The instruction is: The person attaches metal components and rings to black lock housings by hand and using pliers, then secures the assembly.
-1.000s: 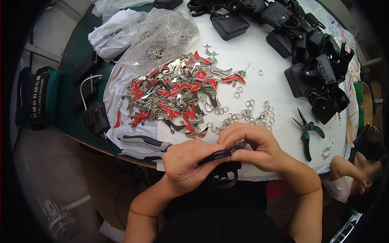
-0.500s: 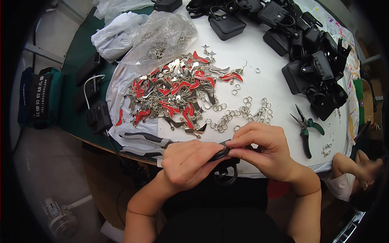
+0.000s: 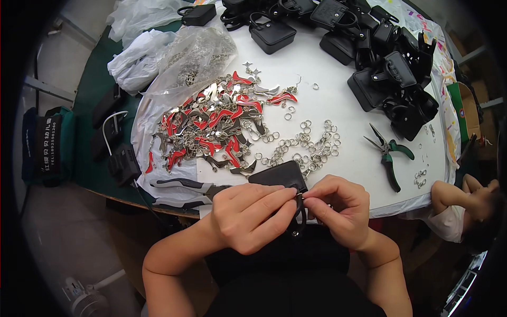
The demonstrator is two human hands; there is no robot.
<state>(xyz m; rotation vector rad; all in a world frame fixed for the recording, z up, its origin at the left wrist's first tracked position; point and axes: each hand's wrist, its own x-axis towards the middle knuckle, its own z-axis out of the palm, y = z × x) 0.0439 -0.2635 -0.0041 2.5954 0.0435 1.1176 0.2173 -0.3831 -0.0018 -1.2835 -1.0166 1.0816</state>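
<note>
A small black handbag (image 3: 280,176) is at the near edge of the table, its flat body lying past my fingers and its looped handle (image 3: 300,219) turned towards me. My left hand (image 3: 253,214) is closed on the bag beside the handle. Thumb and forefinger of my right hand (image 3: 338,208) pinch a small metal ring (image 3: 300,194) at the handle's base; the fingertips partly hide it. Left of my left hand lie grey-and-black pliers (image 3: 179,185), their jaws partly covered by that hand.
Red, black and silver shoe-shaped charms (image 3: 216,116) are heaped left of centre, beside loose metal rings (image 3: 296,150). A clear bag of metal parts (image 3: 198,55) lies behind. Green-handled pliers (image 3: 389,156) rest at right, near piled black handbags (image 3: 380,74). Another person (image 3: 454,206) is at lower right.
The handbag has turned so its flat body shows above my hands. My right fingers now pinch the ring by the handle. The whole table view has shifted slightly left.
</note>
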